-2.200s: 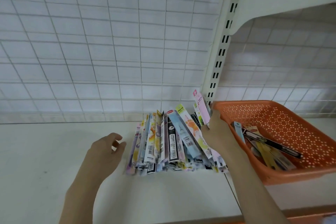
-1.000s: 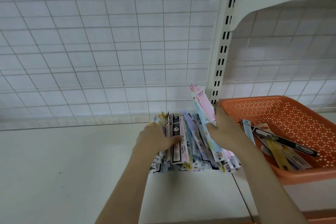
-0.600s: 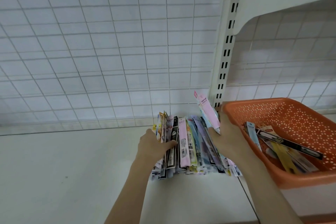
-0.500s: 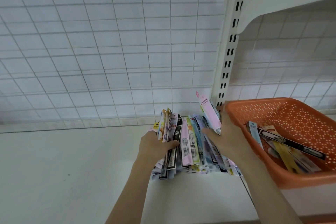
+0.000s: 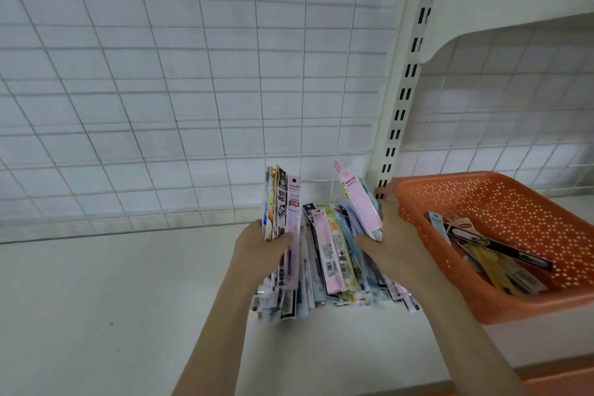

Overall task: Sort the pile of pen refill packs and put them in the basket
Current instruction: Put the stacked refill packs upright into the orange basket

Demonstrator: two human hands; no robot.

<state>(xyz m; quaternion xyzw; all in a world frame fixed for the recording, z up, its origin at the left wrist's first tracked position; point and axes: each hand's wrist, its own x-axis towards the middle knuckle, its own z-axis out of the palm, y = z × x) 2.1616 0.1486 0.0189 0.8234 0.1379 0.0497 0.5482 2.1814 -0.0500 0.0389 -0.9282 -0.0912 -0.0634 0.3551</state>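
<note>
Head view showed the orange basket (image 5: 482, 196) on the shelf (image 5: 96, 315) holding a few refill packs (image 5: 488, 247). Beside it, the pile (image 5: 334, 254) stood; left hand (image 5: 257, 251) gripped several packs, right hand (image 5: 395, 241) clasped a pink pack (image 5: 360, 202).

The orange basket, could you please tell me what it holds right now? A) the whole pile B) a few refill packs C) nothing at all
B: a few refill packs lie in the orange basket, while most of the pile stands on the shelf between both hands.
</note>
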